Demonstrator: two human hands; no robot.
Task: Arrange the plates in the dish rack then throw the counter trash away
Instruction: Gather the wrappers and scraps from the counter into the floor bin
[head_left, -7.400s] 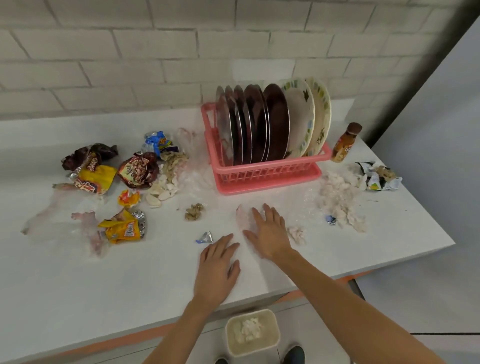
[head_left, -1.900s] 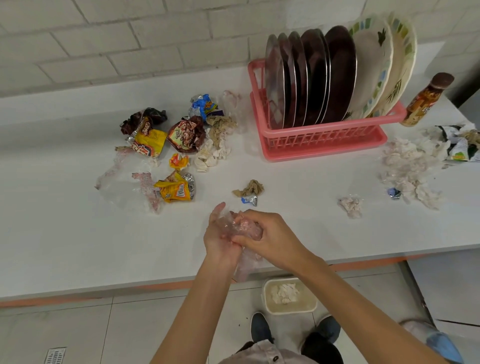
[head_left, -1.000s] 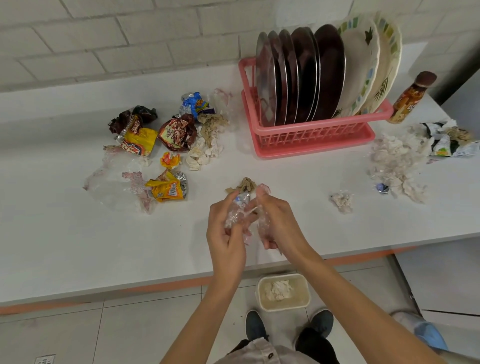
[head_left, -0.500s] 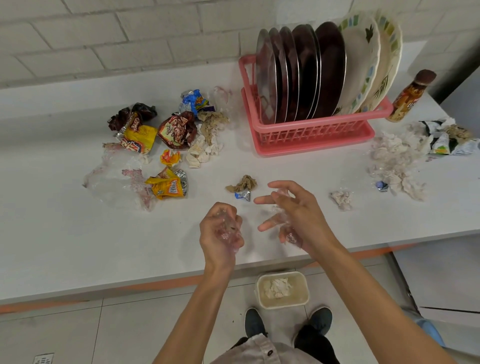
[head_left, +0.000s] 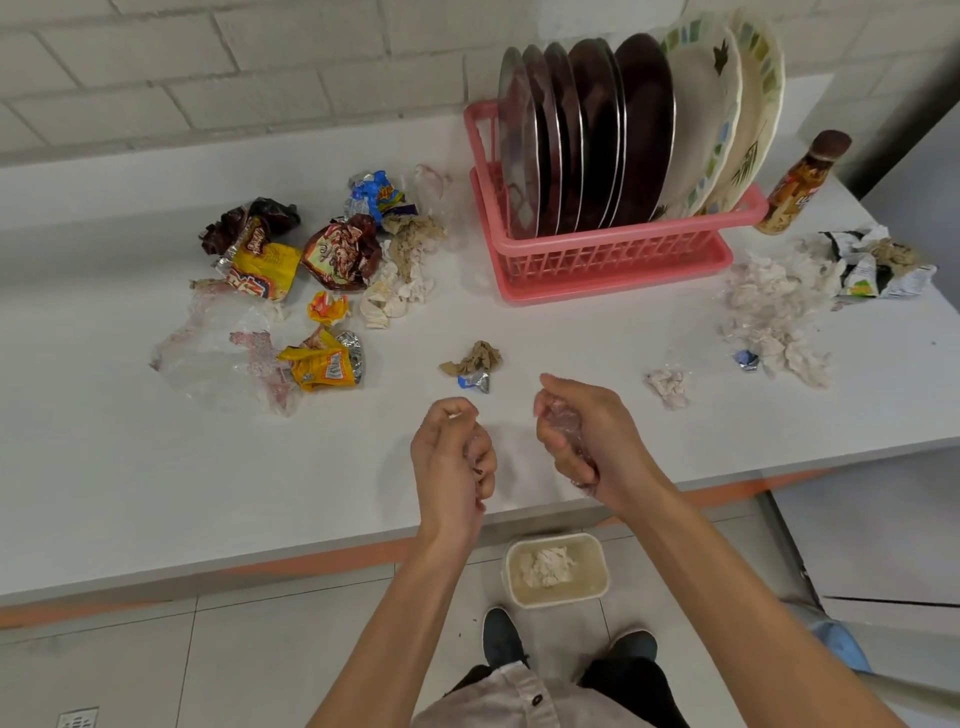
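A second ago both hands kneaded one piece of clear plastic film (head_left: 565, 434) over the counter (head_left: 156, 493). Now they have parted: the right hand (head_left: 589, 441) clenches the main wad and the left hand (head_left: 451, 457) curls round a scrap. With the plates (head_left: 623, 135) already racked, both fistfuls look ready for the floor bin (head_left: 556, 597) — though plenty of wrappers still wait.

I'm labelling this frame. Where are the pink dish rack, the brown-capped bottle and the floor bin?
pink dish rack (head_left: 613, 257): head view, front lattice wall.
brown-capped bottle (head_left: 795, 192): head view, labelled body.
floor bin (head_left: 589, 569): head view, bare inner wall, right side.

Plates (head_left: 623, 135) in rack (head_left: 613, 254), wrappers (head_left: 291, 260) left, bottle (head_left: 802, 182) right
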